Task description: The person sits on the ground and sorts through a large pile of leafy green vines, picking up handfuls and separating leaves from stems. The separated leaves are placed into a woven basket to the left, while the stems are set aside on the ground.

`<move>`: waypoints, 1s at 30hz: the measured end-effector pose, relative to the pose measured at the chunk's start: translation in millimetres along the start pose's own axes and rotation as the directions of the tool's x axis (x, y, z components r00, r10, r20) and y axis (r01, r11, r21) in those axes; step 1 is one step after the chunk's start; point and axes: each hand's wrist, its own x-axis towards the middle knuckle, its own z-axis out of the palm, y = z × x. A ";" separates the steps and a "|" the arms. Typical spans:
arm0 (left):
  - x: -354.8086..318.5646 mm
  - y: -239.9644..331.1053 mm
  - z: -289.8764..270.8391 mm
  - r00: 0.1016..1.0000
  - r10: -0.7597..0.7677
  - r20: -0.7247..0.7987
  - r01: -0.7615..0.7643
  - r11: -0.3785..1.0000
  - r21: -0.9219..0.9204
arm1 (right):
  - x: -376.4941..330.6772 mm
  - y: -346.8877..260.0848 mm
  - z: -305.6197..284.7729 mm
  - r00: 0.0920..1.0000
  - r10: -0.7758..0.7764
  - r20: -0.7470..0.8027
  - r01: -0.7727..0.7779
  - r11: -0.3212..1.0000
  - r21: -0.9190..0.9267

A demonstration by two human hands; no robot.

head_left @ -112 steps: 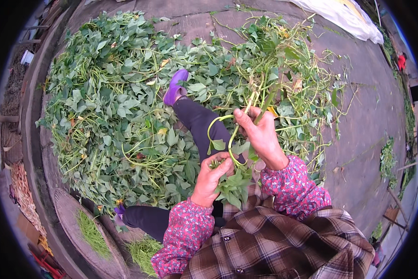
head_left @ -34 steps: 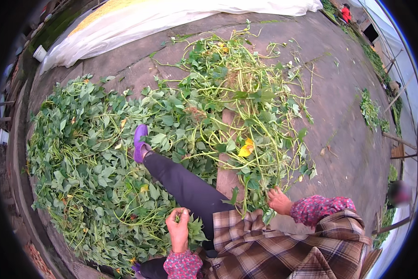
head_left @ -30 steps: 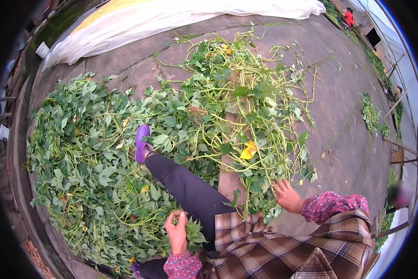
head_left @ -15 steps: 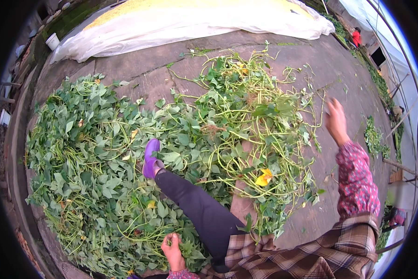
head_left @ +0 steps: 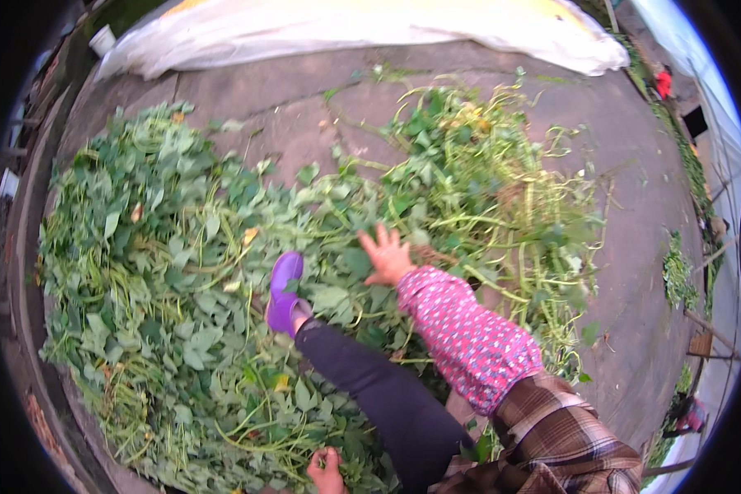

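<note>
My right hand (head_left: 387, 255) is open, fingers spread, just over or touching the leaves in the middle of a broad spread of green leafy vines (head_left: 172, 329). The vines look like sweet potato vines. At the lower edge my left hand (head_left: 327, 471) is closed with its fingers curled among leaves; what they grip is hidden. Beyond my right forearm, a looser heap of long pale stems (head_left: 502, 206) bears fewer leaves. My foot in a purple shoe (head_left: 285, 288) stands among the vines between the two piles.
White plastic sheeting (head_left: 370, 37) with something yellow on it lies across the far side of the grey concrete floor (head_left: 642, 247). A white bucket (head_left: 102, 39) stands at far left. Small green plants (head_left: 677, 272), poles and a person in red (head_left: 663, 84) are on the right.
My right hand has swung left from beyond the stem heap to the middle of the vines. My left hand stays low, slightly nearer the bottom edge. The view has shifted a little.
</note>
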 end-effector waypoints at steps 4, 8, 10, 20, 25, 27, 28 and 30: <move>22.9 -11.5 -0.4 0.997 0.058 0.050 -0.055 0.997 -0.057 | 7.0 34.7 35.4 0.966 0.167 0.197 -0.157 0.985 -0.065; 20.6 -4.0 4.7 0.997 0.080 0.006 -0.080 0.997 0.021 | -11.6 40.2 91.8 0.991 -0.091 0.098 0.123 0.909 -0.399; 21.6 -0.7 10.0 0.997 0.081 -0.005 -0.081 0.996 0.039 | -9.9 60.6 125.2 0.947 -0.285 -0.150 0.196 0.879 -0.434; 15.9 -22.5 2.7 0.994 0.105 -0.014 -0.106 0.987 -0.124 | 26.2 69.9 102.7 0.979 -0.056 -0.195 0.009 0.972 -0.235; -3.5 -28.8 -11.8 0.994 0.096 -0.044 -0.104 0.966 -0.235 | 22.9 53.2 59.1 0.927 -0.212 -0.309 0.142 0.962 -0.233; -11.0 -34.2 -18.7 0.990 0.129 -0.059 -0.140 0.953 -0.268 | 17.7 36.6 8.8 0.892 -0.251 -0.376 0.168 0.956 -0.239; -15.0 -34.0 -22.4 0.989 0.135 -0.061 -0.147 0.952 -0.270 | 13.5 33.4 -22.0 0.877 -0.252 -0.410 0.171 0.960 -0.223; -24.5 -33.1 -23.3 0.989 0.135 -0.055 -0.145 0.950 -0.276 | -11.9 39.0 -96.9 0.860 -0.216 -0.463 0.139 0.971 -0.194</move>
